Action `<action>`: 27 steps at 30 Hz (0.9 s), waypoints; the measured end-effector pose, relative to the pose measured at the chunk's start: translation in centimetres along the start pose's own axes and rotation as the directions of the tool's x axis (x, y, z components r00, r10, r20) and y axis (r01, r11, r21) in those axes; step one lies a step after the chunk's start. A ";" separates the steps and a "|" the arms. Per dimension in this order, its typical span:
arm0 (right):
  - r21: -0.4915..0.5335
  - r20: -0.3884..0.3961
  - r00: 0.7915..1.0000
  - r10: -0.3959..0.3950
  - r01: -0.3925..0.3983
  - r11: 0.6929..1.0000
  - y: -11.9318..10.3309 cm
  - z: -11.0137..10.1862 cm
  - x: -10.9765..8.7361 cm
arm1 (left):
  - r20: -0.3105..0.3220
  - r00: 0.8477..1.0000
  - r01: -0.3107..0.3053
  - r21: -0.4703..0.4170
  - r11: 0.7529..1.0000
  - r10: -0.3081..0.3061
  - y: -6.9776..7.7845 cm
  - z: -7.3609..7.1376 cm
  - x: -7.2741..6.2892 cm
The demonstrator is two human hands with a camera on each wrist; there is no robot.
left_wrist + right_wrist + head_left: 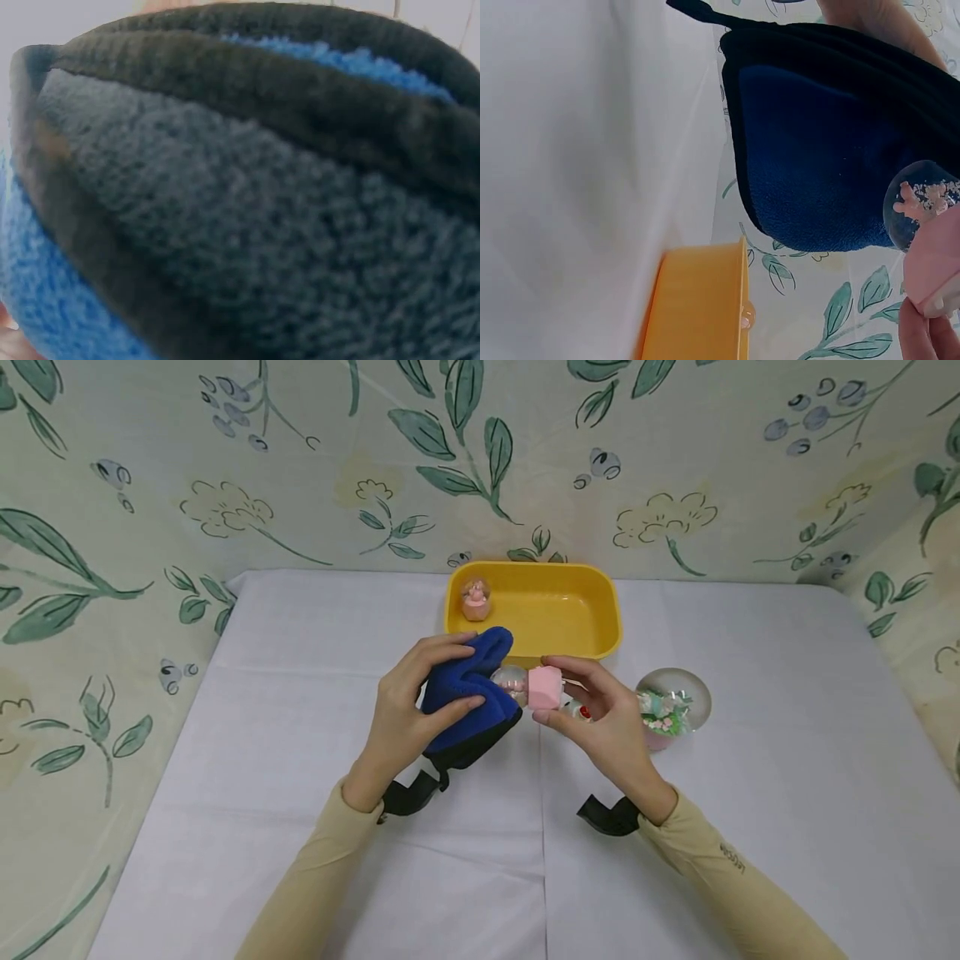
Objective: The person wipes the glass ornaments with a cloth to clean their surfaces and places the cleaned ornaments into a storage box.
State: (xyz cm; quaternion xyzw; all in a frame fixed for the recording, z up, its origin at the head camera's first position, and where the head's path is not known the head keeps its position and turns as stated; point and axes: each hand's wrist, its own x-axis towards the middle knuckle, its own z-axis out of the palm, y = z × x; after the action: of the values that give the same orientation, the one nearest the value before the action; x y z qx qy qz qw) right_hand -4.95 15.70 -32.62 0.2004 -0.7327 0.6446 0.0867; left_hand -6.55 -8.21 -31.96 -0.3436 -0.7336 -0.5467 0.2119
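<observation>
My left hand [401,714] grips a folded blue cloth [467,689] with black edging, thumb on the near side and fingers over the far side. Between the fingertips of my right hand [611,718] is the pink base of a small snow globe [545,687]. The globe lies sideways, its clear dome against the cloth. In the right wrist view a pale pink figure shows inside the snow globe [922,202], in front of the blue cloth [817,165]. Grey and blue pile of the cloth [247,202] fills the left wrist view.
A yellow tray [555,647] stands at the table's back, with another pink snow globe [476,602] in its left end. Right of my right hand is a larger globe [666,714] with flowers. A small white-and-red item [580,711] is partly hidden behind my right fingers.
</observation>
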 end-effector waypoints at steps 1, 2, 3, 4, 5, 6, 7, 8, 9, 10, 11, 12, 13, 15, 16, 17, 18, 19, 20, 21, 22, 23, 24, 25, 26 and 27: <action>0.004 0.004 1.000 -0.011 0.010 1.000 0.0 0.0 0.0 | 0.000 1.000 -0.001 -0.002 1.000 0.001 0.1 0.1 0.1; 0.008 0.008 1.000 -0.022 0.022 1.000 -0.1 0.0 0.0 | 0.002 1.000 0.000 -0.001 1.000 0.000 0.1 0.2 0.2; 0.013 0.012 0.999 -0.037 0.037 0.999 -0.1 0.1 0.1 | 0.005 1.000 0.000 -0.005 1.000 0.000 0.2 0.3 0.3; 0.019 0.015 0.998 -0.053 0.053 0.998 -0.1 0.1 0.1 | 0.009 1.000 0.000 -0.009 1.000 0.000 0.2 0.4 0.4; 0.022 0.020 0.997 -0.069 0.068 0.997 -0.2 0.1 0.1 | 0.013 1.000 0.001 -0.013 1.000 -0.001 0.3 0.5 0.5; 0.025 0.024 0.996 -0.085 0.084 0.996 -0.2 0.1 0.1 | 0.017 1.000 0.003 -0.019 1.000 -0.002 0.4 0.6 0.6; 0.034 0.028 0.994 -0.101 0.100 0.994 -0.3 0.1 0.1 | 0.019 1.000 0.003 -0.025 1.000 -0.003 0.4 0.7 0.6; 0.042 0.031 0.993 -0.117 0.116 0.992 -0.3 0.0 0.2 | 0.021 1.000 0.005 -0.029 1.000 -0.005 0.5 0.8 0.7; 0.054 0.033 0.990 -0.134 0.132 0.990 -0.3 0.0 0.2 | 0.021 1.000 0.006 -0.033 0.999 -0.005 0.6 1.0 0.8; 0.062 0.036 0.988 -0.148 0.145 0.987 -0.4 0.0 0.2 | 0.022 1.000 0.005 -0.035 0.999 -0.004 0.7 1.1 0.8; 0.071 0.037 0.986 -0.161 0.158 0.985 -0.4 0.0 0.2 | 0.023 1.000 0.003 -0.032 0.999 -0.003 0.8 1.2 0.8; 0.080 0.038 0.984 -0.174 0.170 0.982 -0.4 -0.1 0.2 | 0.024 1.000 0.001 -0.029 1.000 0.000 0.8 1.3 0.9; 0.086 0.037 0.982 -0.187 0.183 0.979 -0.4 -0.1 0.2 | 0.025 1.000 -0.001 -0.026 1.000 0.002 0.9 1.4 0.9; 0.092 0.026 0.976 -0.214 0.211 0.973 -0.4 0.0 0.3 | 0.030 1.000 -0.003 -0.020 1.000 0.004 1.0 1.8 0.9; 0.093 0.019 0.973 -0.229 0.226 0.970 -0.4 0.0 0.4 | 0.033 0.999 -0.005 -0.021 1.000 0.006 1.0 1.9 0.9; 0.093 0.008 0.969 -0.245 0.244 0.965 -0.4 0.0 0.4 | 0.038 0.999 -0.005 -0.024 1.000 0.006 1.0 2.1 0.9; 0.094 -0.003 0.965 -0.261 0.260 0.961 -0.4 0.1 0.4 | 0.044 0.999 -0.004 -0.030 1.000 0.006 1.1 2.3 0.9; 0.090 -0.015 0.961 -0.276 0.276 0.957 -0.4 0.1 0.4 | 0.052 0.999 -0.001 -0.037 0.999 0.003 1.1 2.4 0.9; 0.090 -0.025 0.956 -0.292 0.293 0.952 -0.4 0.1 0.5 | 0.064 0.998 0.003 -0.044 0.999 0.000 1.2 2.6 0.9; 0.087 -0.034 0.951 -0.307 0.309 0.947 -0.4 0.1 0.5 | 0.079 0.997 0.009 -0.052 0.999 -0.005 1.2 2.7 0.8; 0.083 -0.045 0.947 -0.319 0.321 0.943 -0.5 0.1 0.5 | 0.096 0.995 0.020 -0.056 0.998 -0.015 1.2 2.8 0.8; 0.078 -0.056 0.943 -0.329 0.332 0.940 -0.5 0.1 0.5 | 0.113 0.993 0.031 -0.058 0.998 -0.024 1.2 2.9 0.8; 0.073 -0.064 0.940 -0.336 0.340 0.938 -0.6 0.1 0.5 | 0.130 0.991 0.040 -0.056 0.998 -0.032 1.2 3.0 0.8; 0.061 -0.070 0.938 -0.341 0.345 0.937 -0.7 0.1 0.5 | 0.145 0.989 0.047 -0.052 0.998 -0.039 1.2 3.0 0.8; 0.055 -0.074 0.937 -0.342 0.347 0.936 -0.7 0.1 0.5 | 0.157 0.987 0.049 -0.046 0.998 -0.041 1.2 3.1 0.9; 0.046 -0.078 0.937 -0.340 0.344 0.938 -0.8 0.1 0.5 | 0.165 0.986 0.045 -0.036 0.998 -0.039 1.3 3.1 0.9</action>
State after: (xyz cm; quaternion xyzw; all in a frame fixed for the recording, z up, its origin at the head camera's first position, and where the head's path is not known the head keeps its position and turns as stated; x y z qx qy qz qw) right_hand -5.10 15.43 -31.72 0.3050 -0.6640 0.6474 0.2168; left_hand -5.99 -4.85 -31.45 -0.3760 -0.7445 -0.5355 0.1324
